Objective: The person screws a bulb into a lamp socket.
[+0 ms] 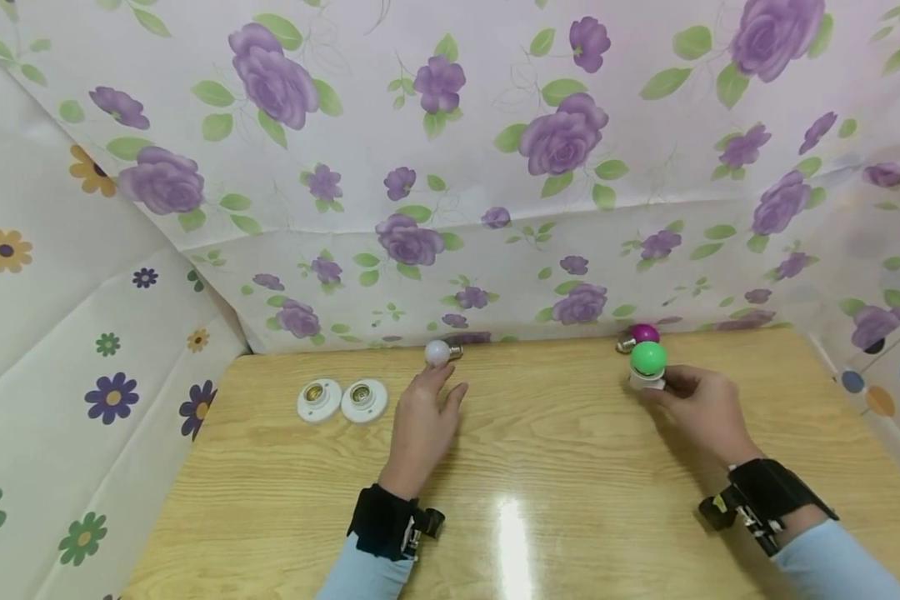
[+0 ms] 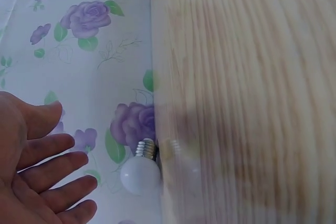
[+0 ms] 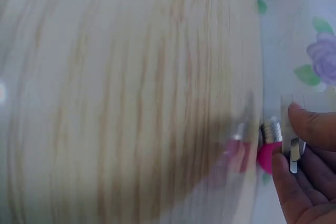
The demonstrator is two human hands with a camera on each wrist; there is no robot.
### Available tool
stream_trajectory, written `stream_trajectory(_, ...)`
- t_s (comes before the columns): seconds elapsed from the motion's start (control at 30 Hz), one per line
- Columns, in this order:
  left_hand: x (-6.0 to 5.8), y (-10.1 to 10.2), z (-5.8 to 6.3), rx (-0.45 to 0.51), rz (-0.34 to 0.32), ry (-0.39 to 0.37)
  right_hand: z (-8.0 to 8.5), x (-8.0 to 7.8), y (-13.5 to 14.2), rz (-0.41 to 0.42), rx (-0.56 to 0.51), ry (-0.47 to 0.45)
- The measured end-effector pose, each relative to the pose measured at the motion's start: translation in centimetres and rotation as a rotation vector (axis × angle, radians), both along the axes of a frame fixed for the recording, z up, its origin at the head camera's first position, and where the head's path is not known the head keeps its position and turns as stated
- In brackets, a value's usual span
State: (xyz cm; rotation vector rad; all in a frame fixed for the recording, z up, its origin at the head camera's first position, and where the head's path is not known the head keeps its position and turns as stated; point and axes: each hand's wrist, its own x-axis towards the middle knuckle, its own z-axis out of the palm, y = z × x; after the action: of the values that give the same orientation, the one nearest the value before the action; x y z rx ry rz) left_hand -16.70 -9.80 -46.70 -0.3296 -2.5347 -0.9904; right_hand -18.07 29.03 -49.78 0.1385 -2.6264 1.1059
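Note:
My right hand (image 1: pixel 707 412) pinches a white lamp holder (image 1: pixel 645 382) between thumb and fingers, and a green light bulb (image 1: pixel 648 358) stands upright in it. The right wrist view shows the holder edge-on with metal contacts (image 3: pixel 294 153); the green bulb is hidden there. Just behind lies a magenta bulb (image 1: pixel 647 333) on its side. My left hand (image 1: pixel 423 421) has its fingers extended close to a white bulb (image 1: pixel 437 352), which lies with its metal screw base pointing right. In the left wrist view the fingers stand apart from this white bulb (image 2: pixel 140 176).
Two round white lamp holders (image 1: pixel 319 412) with open sockets sit side by side left of my left hand. The wood-grain table (image 1: pixel 540 450) ends at a flower-printed sheet (image 1: pixel 495 275) along the back. Another printed sheet (image 1: pixel 120 333) borders the left side.

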Motion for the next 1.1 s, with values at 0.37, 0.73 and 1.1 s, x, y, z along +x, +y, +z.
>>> stream_trajectory(0.37, 0.0, 0.0, 0.0, -0.043, 0.018, -0.057, -0.2, 0.1, 2.3, -0.052, 0.045, -0.012)
stream_trajectory(0.73, 0.0, -0.3, -0.3, -0.039, 0.023, -0.060, -0.2, -0.1, 4.2, -0.151, 0.134, 0.044)
stream_trajectory(1.1, 0.1, -0.4, -0.5, -0.040, 0.043, -0.083, -0.7, -0.2, 5.7, -0.205, 0.166, 0.015)
